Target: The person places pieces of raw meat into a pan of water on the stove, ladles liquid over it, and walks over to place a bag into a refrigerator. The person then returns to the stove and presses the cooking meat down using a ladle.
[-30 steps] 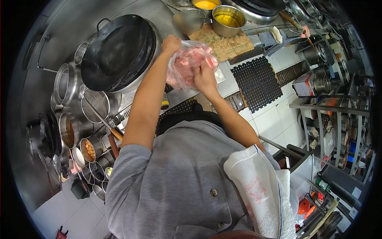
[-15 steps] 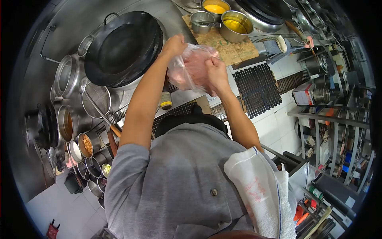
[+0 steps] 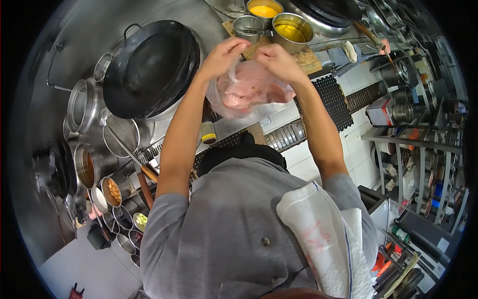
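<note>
In the head view, the right hand [image 3: 280, 61] has been raised from the side of the plastic bag [image 3: 218, 101] to its top, and the two hands have been brought closer together. Thin, glossy, crumpled film is pinched by the left hand [image 3: 224, 56], a twisted strand hanging beneath its fingers; the right is curled tightly on the film, a little apart from the left. Pale pink, moist, rounded meat [image 3: 259, 87] is seen through the film — the bag is held to the right of the smooth, dark, round-bowled wok [image 3: 144, 65]. The flat tan board [image 3: 309, 62] is partly covered by the right hand. The fingertips are slightly blurred, and whether the bag's underside is supported cannot be told.
</note>
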Available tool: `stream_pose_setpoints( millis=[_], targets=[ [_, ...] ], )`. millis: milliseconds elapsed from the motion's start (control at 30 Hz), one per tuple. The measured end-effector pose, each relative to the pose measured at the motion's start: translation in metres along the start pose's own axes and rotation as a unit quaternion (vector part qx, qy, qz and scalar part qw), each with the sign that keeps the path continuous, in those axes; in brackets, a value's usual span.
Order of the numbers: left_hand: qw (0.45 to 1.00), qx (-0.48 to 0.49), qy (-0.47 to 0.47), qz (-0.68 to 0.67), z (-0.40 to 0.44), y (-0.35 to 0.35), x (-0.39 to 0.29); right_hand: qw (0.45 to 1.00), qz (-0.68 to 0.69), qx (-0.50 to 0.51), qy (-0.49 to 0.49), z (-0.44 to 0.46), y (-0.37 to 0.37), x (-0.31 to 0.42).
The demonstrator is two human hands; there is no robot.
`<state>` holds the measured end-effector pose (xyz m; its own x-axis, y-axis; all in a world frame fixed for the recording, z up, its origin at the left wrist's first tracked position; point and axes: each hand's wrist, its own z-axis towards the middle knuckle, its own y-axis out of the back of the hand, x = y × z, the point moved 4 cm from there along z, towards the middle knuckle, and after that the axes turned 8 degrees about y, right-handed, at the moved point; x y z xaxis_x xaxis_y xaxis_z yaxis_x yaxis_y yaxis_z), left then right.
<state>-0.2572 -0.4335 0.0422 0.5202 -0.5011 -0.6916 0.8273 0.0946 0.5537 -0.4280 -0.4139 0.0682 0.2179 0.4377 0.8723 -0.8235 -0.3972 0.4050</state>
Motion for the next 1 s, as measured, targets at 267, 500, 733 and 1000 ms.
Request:
stream_pose_setpoints(
  millis=[267, 500, 733, 1000],
  targets=[
    [0.907, 0.09, 0.323, -0.255, -0.027, -0.015, 0.038, 0.997, -0.005, 0.066, 0.032, 0.046, -0.043, -0.026],
    [0.986, 0.128, 0.061, 0.092, -0.077, 0.009, 0.03, 0.989, -0.063, 0.082, 0.105, 0.013, -0.048, -0.018],
    [0.973, 0.104, -0.01, 0.206, -0.081, 0.023, 0.015, 0.957, -0.166, 0.19, 0.146, -0.045, -0.027, -0.031],
    [0.969, 0.065, 0.041, 0.236, -0.074, 0.033, 0.011, 0.946, -0.22, 0.197, 0.132, -0.043, -0.036, -0.04]
  ],
)
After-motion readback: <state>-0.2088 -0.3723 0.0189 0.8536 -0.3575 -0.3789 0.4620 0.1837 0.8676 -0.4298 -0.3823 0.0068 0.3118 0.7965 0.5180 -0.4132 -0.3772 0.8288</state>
